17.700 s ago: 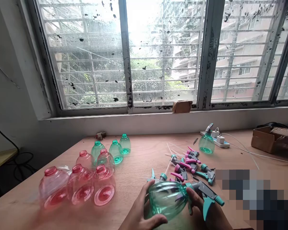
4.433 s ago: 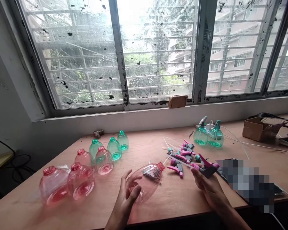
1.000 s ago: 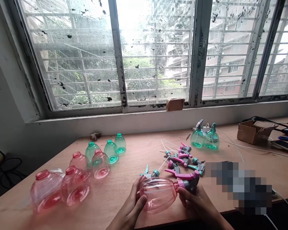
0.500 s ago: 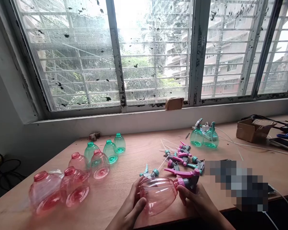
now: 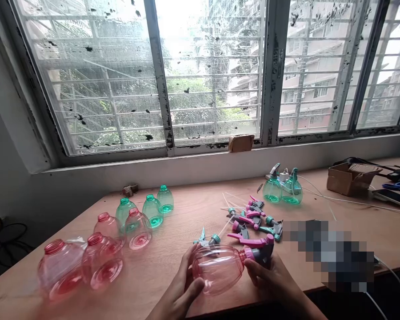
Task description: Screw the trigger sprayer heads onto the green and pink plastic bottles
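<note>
My table (image 5: 173, 240) bears 4 standing pink bottles (image 5: 140, 227), 3 green bottles (image 5: 152, 211), 2 green sprayers (image 5: 272, 189). Also: loose spray heads (image 5: 255, 214), 1 cardboard box (image 5: 340, 182).

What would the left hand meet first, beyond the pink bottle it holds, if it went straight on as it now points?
Probably the grey-and-teal spray head, lying on the table just ahead of the left hand. Depth is unclear, so it might pass above instead.

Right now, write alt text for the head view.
The left hand holds a translucent pink plastic bottle sideways, the right hand at its pink-and-grey trigger sprayer. Uncapped translucent pink and green bottles stand left; loose pink and teal plastic sprayers lie beyond.
</note>
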`<action>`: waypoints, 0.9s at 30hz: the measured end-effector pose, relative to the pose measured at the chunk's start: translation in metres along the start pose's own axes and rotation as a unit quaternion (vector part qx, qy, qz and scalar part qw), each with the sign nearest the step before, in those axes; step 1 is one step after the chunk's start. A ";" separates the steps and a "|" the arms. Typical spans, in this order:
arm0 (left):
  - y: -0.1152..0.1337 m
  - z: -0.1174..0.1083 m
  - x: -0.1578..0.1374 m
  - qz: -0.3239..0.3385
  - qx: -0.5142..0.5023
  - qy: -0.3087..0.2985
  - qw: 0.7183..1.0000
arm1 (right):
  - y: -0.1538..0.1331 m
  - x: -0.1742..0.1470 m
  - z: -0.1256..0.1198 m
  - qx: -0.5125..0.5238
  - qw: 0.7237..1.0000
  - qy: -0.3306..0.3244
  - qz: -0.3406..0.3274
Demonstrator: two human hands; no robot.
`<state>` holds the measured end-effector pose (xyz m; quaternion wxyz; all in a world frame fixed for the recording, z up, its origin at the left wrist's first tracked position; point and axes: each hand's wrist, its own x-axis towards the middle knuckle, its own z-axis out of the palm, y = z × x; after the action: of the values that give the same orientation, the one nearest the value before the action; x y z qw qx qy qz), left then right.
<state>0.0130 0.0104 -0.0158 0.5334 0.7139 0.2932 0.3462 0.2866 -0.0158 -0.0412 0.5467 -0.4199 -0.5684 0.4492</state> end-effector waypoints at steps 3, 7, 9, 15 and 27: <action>-0.005 -0.002 0.003 0.000 -0.016 0.001 1.000 | 0.004 0.002 -0.001 0.004 1.000 0.006 -0.009; -0.004 0.001 0.001 0.009 -0.010 -0.022 1.000 | 0.008 0.004 -0.001 0.015 1.000 0.015 -0.012; 0.000 0.003 -0.001 0.010 0.026 -0.018 0.999 | 0.009 0.004 -0.001 0.018 1.000 0.017 -0.013; -0.004 0.001 0.002 0.000 -0.008 0.016 1.000 | 0.006 0.002 -0.001 0.014 1.000 0.010 -0.020; -0.002 0.002 -0.005 0.007 0.080 -0.025 0.996 | -0.003 -0.001 0.001 0.006 1.000 0.011 -0.023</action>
<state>0.0117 0.0059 -0.0185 0.4788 0.7649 0.3015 0.3078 0.2854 -0.0174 -0.0387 0.5655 -0.4081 -0.5692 0.4355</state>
